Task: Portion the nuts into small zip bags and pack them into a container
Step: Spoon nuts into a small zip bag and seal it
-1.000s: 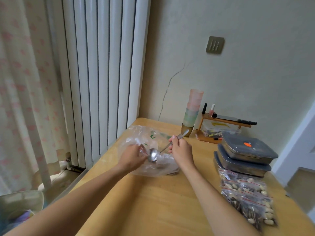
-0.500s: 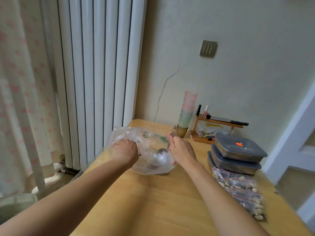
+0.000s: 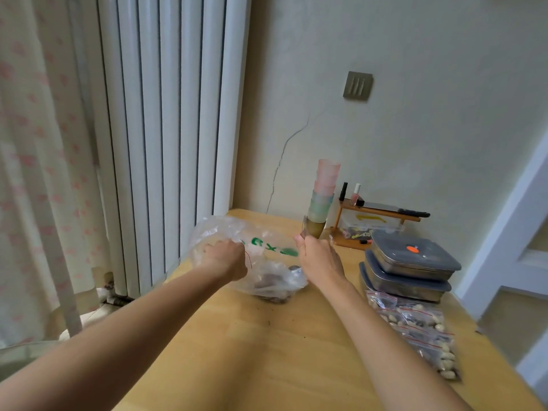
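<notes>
A large clear plastic bag (image 3: 268, 269) with green print lies on the wooden table (image 3: 267, 351), dark nuts at its bottom. My left hand (image 3: 225, 261) grips the bag's upper edge together with a small zip bag whose red line shows by the fingers. My right hand (image 3: 318, 259) holds a metal spoon (image 3: 296, 270) nearly upright, bowl down inside the big bag. Filled small zip bags (image 3: 415, 327) of pale and dark nuts lie in a row at the right. Two stacked metal containers (image 3: 409, 268) with grey lids sit behind them.
A stack of pastel plastic cups (image 3: 321, 197) stands at the back of the table. A small wooden shelf (image 3: 376, 215) with bottles sits beside it. A white radiator (image 3: 166, 137) and a curtain are to the left; the table's right edge is close to the zip bags.
The spoon has swung from slanting over the bag to upright with its bowl down in the nuts. My left hand has shifted left along the bag's edge. The view has tilted up.
</notes>
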Motion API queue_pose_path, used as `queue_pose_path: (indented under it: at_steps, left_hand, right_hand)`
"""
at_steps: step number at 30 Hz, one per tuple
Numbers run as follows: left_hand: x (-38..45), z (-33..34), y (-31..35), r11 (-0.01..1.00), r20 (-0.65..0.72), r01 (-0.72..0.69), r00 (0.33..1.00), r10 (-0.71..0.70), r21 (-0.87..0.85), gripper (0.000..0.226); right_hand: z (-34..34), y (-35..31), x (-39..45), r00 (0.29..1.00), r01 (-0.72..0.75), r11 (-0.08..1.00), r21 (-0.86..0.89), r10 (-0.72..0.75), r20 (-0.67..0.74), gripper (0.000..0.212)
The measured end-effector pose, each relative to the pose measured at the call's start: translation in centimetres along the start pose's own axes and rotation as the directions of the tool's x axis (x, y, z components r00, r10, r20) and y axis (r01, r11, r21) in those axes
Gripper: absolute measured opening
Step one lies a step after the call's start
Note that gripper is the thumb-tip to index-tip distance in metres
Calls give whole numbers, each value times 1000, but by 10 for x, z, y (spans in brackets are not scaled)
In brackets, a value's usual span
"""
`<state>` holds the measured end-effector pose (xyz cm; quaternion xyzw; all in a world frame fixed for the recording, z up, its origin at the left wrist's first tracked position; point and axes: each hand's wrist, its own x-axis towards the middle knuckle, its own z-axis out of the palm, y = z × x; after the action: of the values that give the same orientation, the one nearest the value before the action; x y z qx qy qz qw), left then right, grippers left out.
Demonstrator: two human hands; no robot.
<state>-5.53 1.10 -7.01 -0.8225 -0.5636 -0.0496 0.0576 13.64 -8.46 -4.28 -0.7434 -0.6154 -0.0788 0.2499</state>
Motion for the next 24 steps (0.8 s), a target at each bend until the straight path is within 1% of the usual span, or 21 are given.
queue_pose_path:
  at_steps: [2, 4, 6, 8, 11, 13, 15, 17, 19, 22, 24]
  left_hand:
    - [-2, 14, 2, 999, 62, -6, 998, 9, -44, 25]
    - [-2, 28, -2, 996, 122, 32, 992, -21, -88, 24]
    - [-1, 40, -7, 978, 162, 85, 985, -55, -190, 24]
    - [1, 47, -11, 963, 131, 105, 989, -74, -249, 24]
    - [4, 50, -15, 949, 18, 140, 990, -141, -283, 10]
    - [6, 50, -15, 938, -26, 172, 982, -189, -301, 9]
    - [9, 52, -16, 934, -44, 192, 976, -215, -301, 11]
    - [13, 57, -20, 952, -52, 189, 977, -207, -239, 19]
    - [16, 64, -23, 955, -36, 186, 979, -199, -230, 21]
    - [21, 74, -26, 930, -36, 190, 977, -212, -313, 10]
    - [25, 78, -29, 927, -37, 210, 972, -233, -311, 10]
  right_hand:
    - [4, 4, -1, 1000, -12, 1000, 28, 13, -22, 41]
    - [5, 6, -2, 999, -2, 999, 44, 4, -44, 41]
    - [7, 8, -3, 998, 20, 998, 54, -17, -62, 41]
    - [8, 9, -5, 995, 33, 997, 73, -26, -94, 42]
    - [12, 11, -5, 989, 26, 988, 152, -3, -149, 42]
    - [15, 10, -5, 988, 21, 982, 186, 8, -153, 42]
    - [18, 7, -5, 989, 25, 981, 194, 5, -150, 40]
    - [19, 5, -4, 987, 37, 980, 197, -6, -158, 39]
    - [19, 4, -2, 986, 49, 981, 190, -18, -164, 37]
    - [21, 4, 1, 986, 63, 983, 174, -35, -161, 36]
    - [23, 6, 2, 985, 77, 982, 173, -48, -165, 38]
